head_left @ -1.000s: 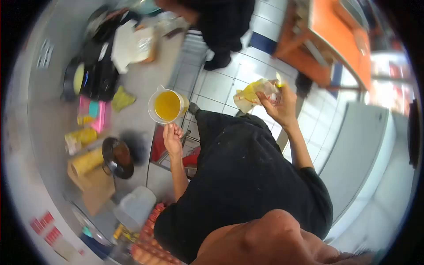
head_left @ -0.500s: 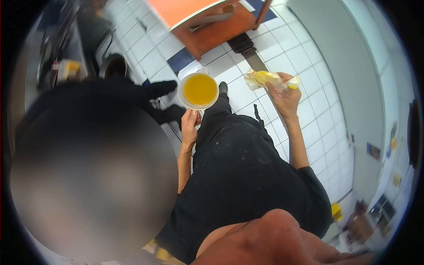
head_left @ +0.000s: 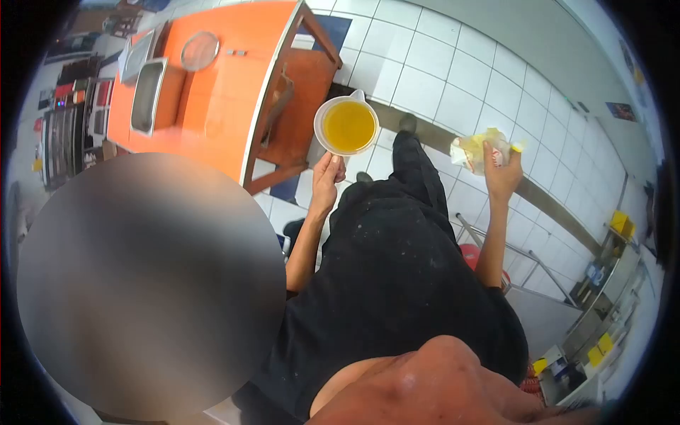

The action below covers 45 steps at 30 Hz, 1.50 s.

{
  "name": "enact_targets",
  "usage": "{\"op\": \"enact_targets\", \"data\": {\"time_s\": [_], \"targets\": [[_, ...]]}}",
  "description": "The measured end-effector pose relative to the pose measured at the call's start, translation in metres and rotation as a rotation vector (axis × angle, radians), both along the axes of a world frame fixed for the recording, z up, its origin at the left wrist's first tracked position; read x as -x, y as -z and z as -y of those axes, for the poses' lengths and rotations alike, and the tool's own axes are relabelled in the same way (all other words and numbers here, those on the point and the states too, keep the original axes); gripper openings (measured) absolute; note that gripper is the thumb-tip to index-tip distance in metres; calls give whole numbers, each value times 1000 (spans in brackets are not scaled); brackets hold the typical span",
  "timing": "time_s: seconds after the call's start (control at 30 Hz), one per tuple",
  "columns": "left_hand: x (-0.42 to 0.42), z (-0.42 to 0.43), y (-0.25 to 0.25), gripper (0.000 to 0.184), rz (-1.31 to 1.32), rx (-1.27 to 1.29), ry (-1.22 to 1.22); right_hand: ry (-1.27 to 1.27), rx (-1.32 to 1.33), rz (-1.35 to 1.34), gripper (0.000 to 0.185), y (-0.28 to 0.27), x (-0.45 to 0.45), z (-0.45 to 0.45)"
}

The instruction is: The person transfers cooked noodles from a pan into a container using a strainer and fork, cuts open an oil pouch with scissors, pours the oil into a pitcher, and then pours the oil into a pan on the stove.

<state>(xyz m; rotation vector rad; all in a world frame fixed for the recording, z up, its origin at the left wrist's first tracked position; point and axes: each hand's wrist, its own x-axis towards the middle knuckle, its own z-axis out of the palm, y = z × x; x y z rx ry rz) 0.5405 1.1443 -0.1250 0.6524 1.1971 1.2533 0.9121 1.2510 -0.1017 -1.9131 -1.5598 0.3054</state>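
Note:
A white measuring jug (head_left: 346, 126) with yellow liquid in it hangs upright over the floor near the orange table's edge. My left hand (head_left: 327, 180) is closed on the jug's handle, on the side toward my body. To the right, my right hand (head_left: 502, 170) pinches a crumpled clear and yellow plastic bag (head_left: 470, 153) with red print. The bag is held up over the tiles. What the bag contains cannot be made out.
An orange table (head_left: 225, 92) at the upper left bears a metal pan (head_left: 149, 97) and a round sieve (head_left: 200, 51). A blurred person is close on my left. A metal-legged frame (head_left: 542, 273) and a red stool stand at the right. Shelves line the lower right.
The view has swung from the grey counter to the orange table as my body turned. Both hands keep their holds on the jug and the bag. One foot is now stretched forward.

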Motion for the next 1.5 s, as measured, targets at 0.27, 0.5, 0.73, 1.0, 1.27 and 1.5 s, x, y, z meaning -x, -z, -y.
{"op": "enact_targets", "data": {"time_s": [0.27,0.5,0.73,1.0,1.27,1.5], "targets": [[-32,-150,14,29,94,46,-177,-177,14,37,48,-43,30,-241],[-46,-183,-29,29,182,-63,-515,-703,-112,61,45,-94,147,-370],[-32,-107,-25,26,12,-71,-859,-1068,-65,-84,42,-57,281,-349],[3,41,-37,24,-85,-8,-1269,-1319,120,-543,40,-3,415,-239],[62,170,-74,27,-129,46,-1781,-1385,791,-809,37,28,585,-122],[160,285,-104,27,-122,-61,-2029,-1549,721,-686,43,8,721,45]]}}
